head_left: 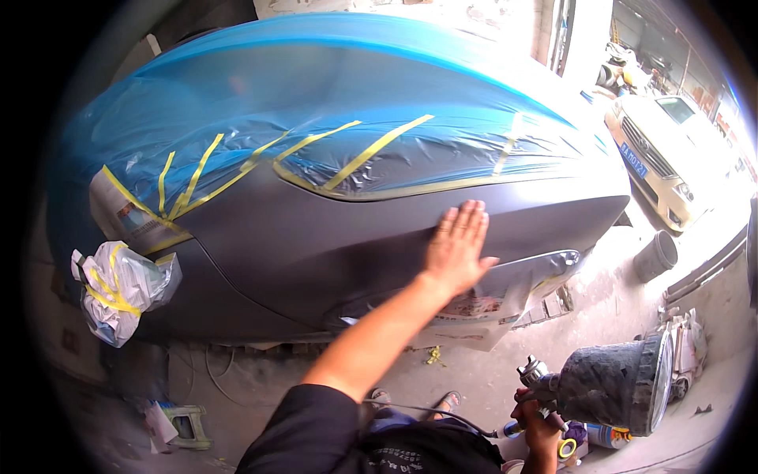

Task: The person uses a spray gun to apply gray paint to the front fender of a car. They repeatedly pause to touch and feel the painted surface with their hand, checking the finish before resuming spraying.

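Observation:
My left hand lies flat on the matte dark grey body panel of a car, fingers together and stretched out, thumb apart. Blue plastic masking film covers the car's upper part, held by strips of yellow masking tape. Below my left hand, newspaper and clear film cover the wheel area. At the lower right, my right hand is wrapped round the handle of a spray gun. A large, paint-stained dark cup is joined to the gun.
A wrapped side mirror sticks out at the left. A dark hose runs past my body. On the floor stand a grey bucket, a small stool and several cans. A white car is parked at the far right.

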Available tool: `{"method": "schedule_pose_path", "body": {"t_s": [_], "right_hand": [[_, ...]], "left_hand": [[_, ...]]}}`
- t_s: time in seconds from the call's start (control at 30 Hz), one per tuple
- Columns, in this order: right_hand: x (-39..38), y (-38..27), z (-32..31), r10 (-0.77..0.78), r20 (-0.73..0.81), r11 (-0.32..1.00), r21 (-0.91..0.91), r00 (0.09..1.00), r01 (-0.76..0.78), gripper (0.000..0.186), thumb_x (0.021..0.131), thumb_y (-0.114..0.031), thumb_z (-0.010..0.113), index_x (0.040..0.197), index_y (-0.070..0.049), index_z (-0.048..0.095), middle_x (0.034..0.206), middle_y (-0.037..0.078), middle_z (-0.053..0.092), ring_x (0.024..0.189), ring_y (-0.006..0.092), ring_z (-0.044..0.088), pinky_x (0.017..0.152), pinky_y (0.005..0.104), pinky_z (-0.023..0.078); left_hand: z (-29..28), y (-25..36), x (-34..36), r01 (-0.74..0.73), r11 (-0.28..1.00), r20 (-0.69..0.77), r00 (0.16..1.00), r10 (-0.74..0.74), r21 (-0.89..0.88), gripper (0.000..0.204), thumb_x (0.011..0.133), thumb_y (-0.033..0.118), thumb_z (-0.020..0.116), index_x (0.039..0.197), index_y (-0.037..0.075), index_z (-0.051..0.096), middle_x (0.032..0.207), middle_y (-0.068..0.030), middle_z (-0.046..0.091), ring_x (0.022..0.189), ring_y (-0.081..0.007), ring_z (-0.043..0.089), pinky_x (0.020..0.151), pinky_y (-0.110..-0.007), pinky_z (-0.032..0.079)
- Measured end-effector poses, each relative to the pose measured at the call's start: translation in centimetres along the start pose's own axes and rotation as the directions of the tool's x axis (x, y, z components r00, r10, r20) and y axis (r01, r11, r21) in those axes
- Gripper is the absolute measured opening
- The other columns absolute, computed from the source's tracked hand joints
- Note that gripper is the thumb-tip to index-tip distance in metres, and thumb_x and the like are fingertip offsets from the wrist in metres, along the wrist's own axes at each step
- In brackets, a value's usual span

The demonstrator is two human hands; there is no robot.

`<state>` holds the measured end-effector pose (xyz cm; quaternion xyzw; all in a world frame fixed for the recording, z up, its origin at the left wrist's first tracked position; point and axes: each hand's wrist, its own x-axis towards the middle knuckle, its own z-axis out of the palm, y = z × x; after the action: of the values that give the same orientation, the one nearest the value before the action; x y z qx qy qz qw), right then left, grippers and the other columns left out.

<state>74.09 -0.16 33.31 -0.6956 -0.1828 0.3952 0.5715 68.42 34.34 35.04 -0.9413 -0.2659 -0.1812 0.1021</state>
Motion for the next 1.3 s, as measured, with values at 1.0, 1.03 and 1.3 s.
{"method": "schedule_pose_path", "body": {"t_s": [1.0,1.03,1.3], "right_hand": [[7.9,1.9,-12.3,-0.374,-0.125,0.907,-0.258,0.919,0.334,0.024,0.094,-0.023,0.055,0.100,-0.001,0.062,0.079,0.005,0.063,0.067,0.0093,0.057,0.061,0.0246,0.044],[8.4,2.2,-13.1,-0.359,-0.135,0.918,-0.227,0.924,0.323,0.023,0.094,-0.022,0.054,0.099,-0.001,0.062,0.080,0.005,0.064,0.069,0.0097,0.058,0.062,0.0252,0.045],[15.0,0.9,-23.3,-0.229,-0.076,0.962,-0.169,0.970,0.214,0.013,0.084,-0.014,0.058,0.078,-0.004,0.065,0.087,0.005,0.065,0.081,0.0136,0.060,0.070,0.0296,0.047]], "left_hand": [[-3.4,-3.3,3.0,-0.128,0.987,0.141,0.983,0.114,0.095,0.085,0.083,0.042,0.061,0.144,-0.002,0.022,0.152,-0.0203,0.018,0.142,-0.0348,0.014,0.114,-0.048,0.014],[-3.9,-4.0,1.4,-0.107,0.985,0.137,0.987,0.089,0.133,0.086,0.084,0.046,0.059,0.145,-0.001,0.020,0.152,-0.0203,0.017,0.142,-0.0343,0.014,0.114,-0.048,0.012],[3.6,7.9,14.9,-0.102,0.973,0.177,0.982,0.066,0.206,0.087,0.087,0.052,0.051,0.144,-0.004,0.018,0.152,-0.0236,0.014,0.142,-0.0380,0.010,0.114,-0.049,0.012]]}}
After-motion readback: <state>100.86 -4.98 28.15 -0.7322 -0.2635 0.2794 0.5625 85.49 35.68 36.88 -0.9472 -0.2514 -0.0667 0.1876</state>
